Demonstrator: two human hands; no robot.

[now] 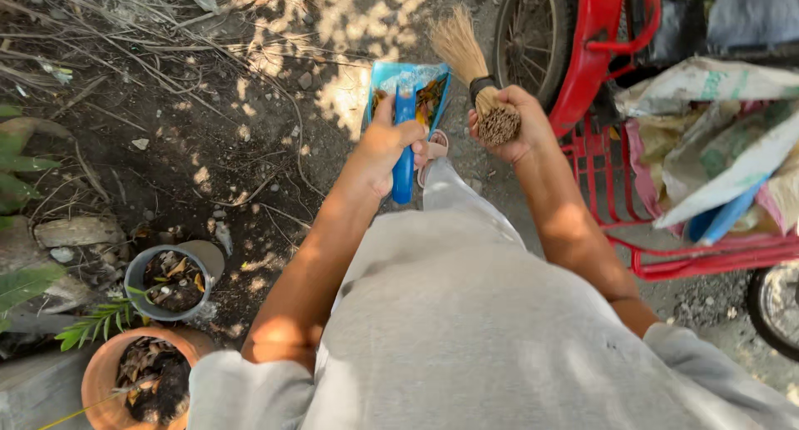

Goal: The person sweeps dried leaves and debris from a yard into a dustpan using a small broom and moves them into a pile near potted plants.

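I see my left hand (391, 143) clenched around the handle of a blue dustpan (408, 105), which hangs tilted over bare ground (208, 164) with dry leaves (429, 97) lying in its scoop. My right hand (508, 122) grasps a small broom (470, 68) by its bound butt end, the straw bristles pointing up and away from me. The broom sits just beside the dustpan, on its right; whether the 2 touch, I cannot tell. Below the dustpan a sandalled foot (433, 151) shows. To the right stands a red cart (616, 130) loaded with sacks (716, 139), 1 wheel (533, 34) near the broom. At the lower left corner of the ground I see 2 pots: a grey pot (171, 280) and a clay pot (150, 372), touching, both holding soil and dead leaves.
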